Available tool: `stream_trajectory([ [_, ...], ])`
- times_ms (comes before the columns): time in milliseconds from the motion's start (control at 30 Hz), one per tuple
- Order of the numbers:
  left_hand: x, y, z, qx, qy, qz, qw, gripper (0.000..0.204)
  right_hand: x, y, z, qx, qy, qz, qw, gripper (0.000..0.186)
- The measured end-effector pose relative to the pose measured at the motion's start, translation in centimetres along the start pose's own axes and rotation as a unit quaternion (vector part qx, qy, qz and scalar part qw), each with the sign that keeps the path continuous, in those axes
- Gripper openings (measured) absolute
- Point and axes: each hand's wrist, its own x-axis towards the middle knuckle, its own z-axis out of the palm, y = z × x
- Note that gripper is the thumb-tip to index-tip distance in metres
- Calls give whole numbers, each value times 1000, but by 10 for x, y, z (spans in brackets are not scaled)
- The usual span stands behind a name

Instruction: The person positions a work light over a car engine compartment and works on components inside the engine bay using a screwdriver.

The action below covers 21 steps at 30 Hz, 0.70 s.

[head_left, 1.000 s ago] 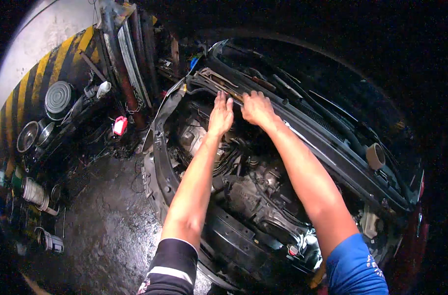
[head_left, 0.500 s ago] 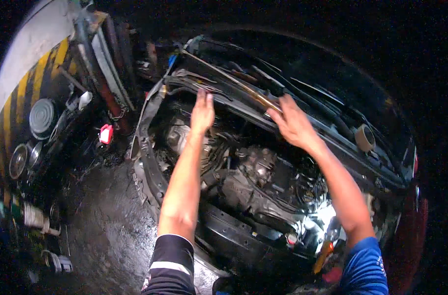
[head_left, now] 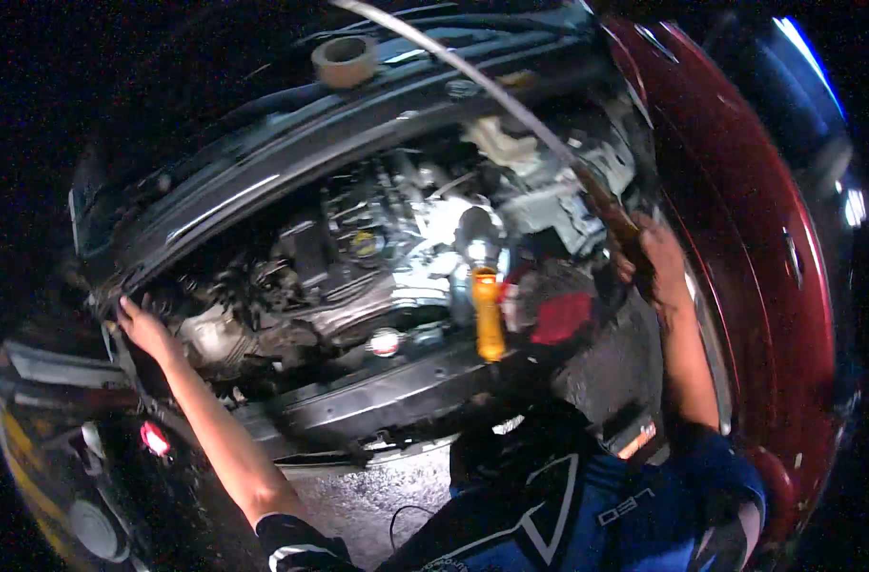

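A long thin prop rod (head_left: 472, 71) slants across the open engine bay (head_left: 377, 276), its long axis running from the upper left of the view down to the right, where its lower end meets the right hand (head_left: 655, 257) beside the red fender (head_left: 749, 286). That hand's grip is clamped around the rod's lower end. The left hand (head_left: 141, 324) rests on the bay's left edge, fingers spread and flat, holding nothing. A yellow-handled tool (head_left: 489, 315) stands in the bay between the hands, and a roll of tape (head_left: 345, 59) sits on the cowl.
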Motion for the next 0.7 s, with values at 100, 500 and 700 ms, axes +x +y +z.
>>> stream_trajectory([
  [100,-102,40,43,89,-81,96,988,55,-60,13,-58,107,107,9,988,49],
  [500,-497,99,176,297,-384,112,867,34,-194,93,-285,182,178,195,947,34],
  [700,-556,76,219,396,-457,242,758,33,-270,153,-364,172,237,280,914,27],
])
